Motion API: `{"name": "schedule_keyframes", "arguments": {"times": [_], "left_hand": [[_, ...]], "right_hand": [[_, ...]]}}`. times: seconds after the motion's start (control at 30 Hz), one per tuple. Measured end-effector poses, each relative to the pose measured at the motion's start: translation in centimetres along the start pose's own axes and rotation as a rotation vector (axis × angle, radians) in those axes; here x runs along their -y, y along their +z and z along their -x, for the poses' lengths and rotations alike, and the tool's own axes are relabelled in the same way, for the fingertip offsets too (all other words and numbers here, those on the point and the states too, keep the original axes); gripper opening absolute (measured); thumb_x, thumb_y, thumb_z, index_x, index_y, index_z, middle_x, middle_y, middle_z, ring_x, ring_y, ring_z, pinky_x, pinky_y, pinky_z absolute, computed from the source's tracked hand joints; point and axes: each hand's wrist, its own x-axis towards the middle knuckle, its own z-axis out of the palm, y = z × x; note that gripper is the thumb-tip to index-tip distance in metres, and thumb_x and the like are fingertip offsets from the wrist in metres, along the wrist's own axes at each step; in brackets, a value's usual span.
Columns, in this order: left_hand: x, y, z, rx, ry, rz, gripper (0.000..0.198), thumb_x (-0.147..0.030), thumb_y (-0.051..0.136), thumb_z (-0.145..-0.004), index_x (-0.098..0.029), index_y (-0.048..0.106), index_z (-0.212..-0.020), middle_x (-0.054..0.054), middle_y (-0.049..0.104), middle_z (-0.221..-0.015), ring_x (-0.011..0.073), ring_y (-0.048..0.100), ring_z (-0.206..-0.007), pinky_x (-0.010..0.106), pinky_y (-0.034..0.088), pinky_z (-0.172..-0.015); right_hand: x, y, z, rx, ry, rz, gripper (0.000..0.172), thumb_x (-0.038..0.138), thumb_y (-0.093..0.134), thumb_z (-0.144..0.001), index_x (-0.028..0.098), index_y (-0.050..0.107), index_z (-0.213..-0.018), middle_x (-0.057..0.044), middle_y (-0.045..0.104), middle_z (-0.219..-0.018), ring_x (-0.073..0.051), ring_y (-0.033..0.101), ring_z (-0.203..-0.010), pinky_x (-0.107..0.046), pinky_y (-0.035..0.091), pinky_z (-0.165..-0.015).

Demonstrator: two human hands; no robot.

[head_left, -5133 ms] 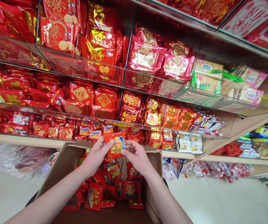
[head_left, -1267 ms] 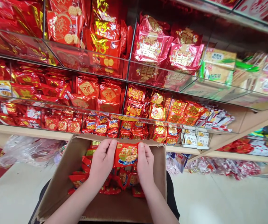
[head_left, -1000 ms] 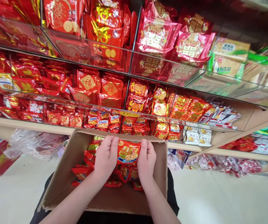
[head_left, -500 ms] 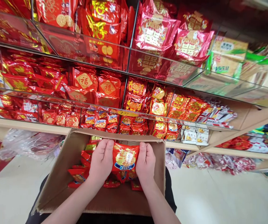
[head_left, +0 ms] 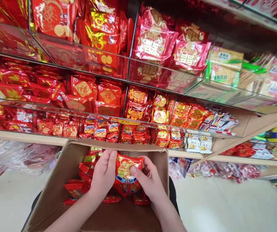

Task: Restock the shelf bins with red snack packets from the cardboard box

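Observation:
Both hands hold a stack of small red snack packets (head_left: 125, 169) over an open cardboard box (head_left: 56, 180). My left hand (head_left: 103, 172) wraps the stack's left side, fingers closed against it. My right hand (head_left: 147, 177) grips the right side, its thumb pressed on the top packet's face. More red packets (head_left: 80, 180) lie loose in the box under and left of my hands. Just past the box, the lowest shelf compartment (head_left: 100, 130) holds rows of similar small packets.
Glass-fronted shelves (head_left: 128, 75) rise in tiers ahead, packed with red and gold snack bags; paler packets (head_left: 223, 69) fill the right compartments. Clear plastic bags (head_left: 20, 154) lie under the wooden shelf at left. Pale floor (head_left: 225, 206) shows on both sides of the box.
The stack has sunk slightly toward the box. My right thumb has come round onto the top packet's face, and the view has shifted a little.

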Motion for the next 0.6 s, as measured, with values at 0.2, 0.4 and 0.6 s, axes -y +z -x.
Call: {"name": "schedule_keyframes", "arguments": {"times": [0.2,0.4,0.6], "left_hand": [[0.0,-0.5,-2.4,0.126,0.170,-0.168,0.023,-0.038,0.035,-0.087,-0.022,0.052,-0.086,-0.003,0.055,-0.065,0.0123,0.052,-0.058,0.024,0.041,-0.057],[2.6,-2.7,-6.5,0.211,0.503,-0.840,0.026,-0.035,0.038,-0.086,-0.019,0.058,-0.087,0.006,0.066,-0.085,0.0233,0.058,-0.082,0.037,0.037,-0.076],[4.2,-2.3,-5.9,0.172,0.582,-1.040,0.029,-0.030,0.037,-0.086,-0.019,0.058,-0.070,0.005,0.066,-0.069,0.0224,0.056,-0.068,0.038,0.032,-0.070]], "right_hand": [[3.1,-4.1,-0.1,-0.155,-0.204,0.155,0.026,0.035,0.067,-0.072,0.021,0.055,-0.091,-0.001,0.065,-0.083,-0.014,0.060,-0.075,-0.026,0.048,-0.068],[3.3,-15.4,-4.2,-0.392,-0.344,0.672,0.035,0.037,0.066,-0.070,0.018,0.055,-0.098,-0.004,0.063,-0.084,-0.016,0.058,-0.074,-0.032,0.046,-0.072],[0.3,-17.9,-10.9,-0.166,-0.193,0.865,0.032,0.034,0.061,-0.071,0.013,0.057,-0.094,0.000,0.061,-0.068,-0.016,0.056,-0.063,-0.031,0.045,-0.063]]}}
